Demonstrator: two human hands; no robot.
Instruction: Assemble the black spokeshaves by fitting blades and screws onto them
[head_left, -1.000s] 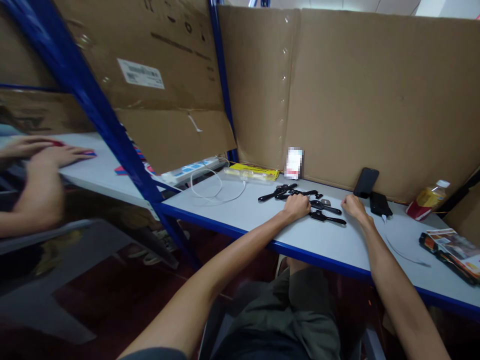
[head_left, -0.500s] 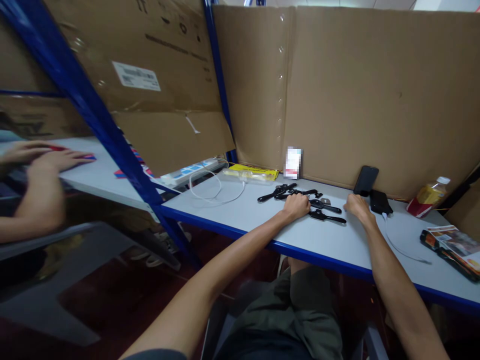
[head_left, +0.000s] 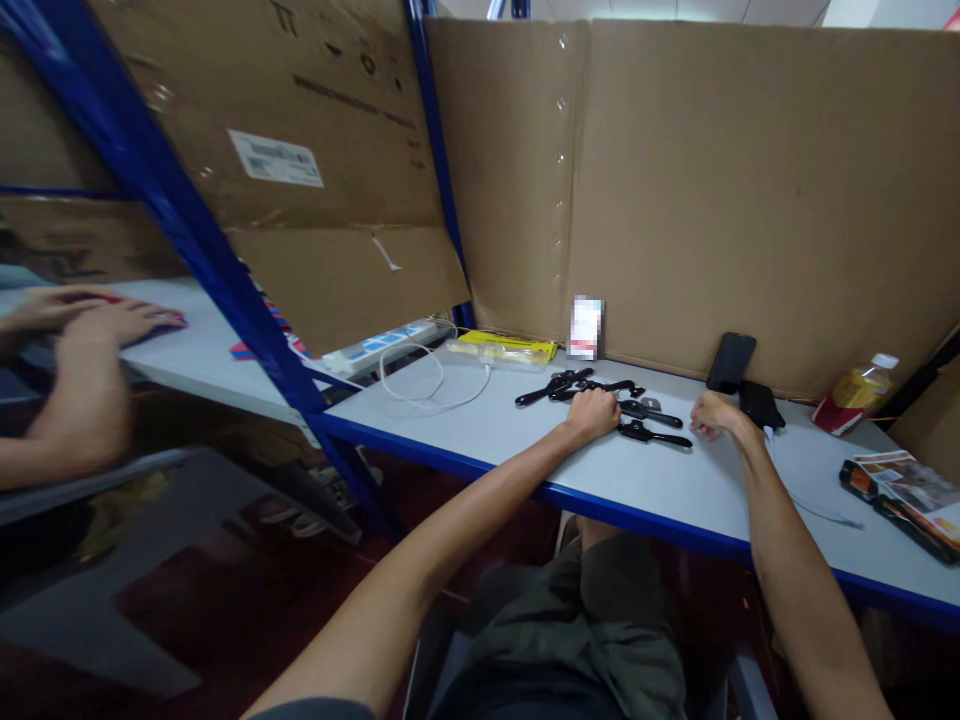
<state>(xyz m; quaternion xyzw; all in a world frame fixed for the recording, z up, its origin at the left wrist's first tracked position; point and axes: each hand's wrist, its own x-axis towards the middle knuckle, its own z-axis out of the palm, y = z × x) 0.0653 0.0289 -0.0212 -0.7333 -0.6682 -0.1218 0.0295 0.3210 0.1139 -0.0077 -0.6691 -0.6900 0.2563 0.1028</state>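
Several black two-handled tools lie on the white table in front of me. My left hand (head_left: pixel 595 412) is closed over the near side of the group; what its fingers hold is too small to make out. Two black tools (head_left: pixel 654 436) point rightward from beside that hand, one nearer the table edge than the other. More black tools (head_left: pixel 555 386) lie to its left and behind it. A small grey metal piece (head_left: pixel 651 404) rests behind the right-hand tools. My right hand (head_left: pixel 712 414) is curled just right of the tool handles, and its fingertips are too small to read.
A dark phone (head_left: pixel 731 362) leans on the cardboard wall (head_left: pixel 690 180), beside a black pouch (head_left: pixel 760 404). Further right are a bottle (head_left: pixel 855 396) and packets. A lit phone (head_left: pixel 585 328), yellow package (head_left: pixel 510 347) and white cable stand left. Another person's hands work far left.
My right hand has turned at the wrist, so its curled fingers now face more toward the tools. My left hand stays where it was.
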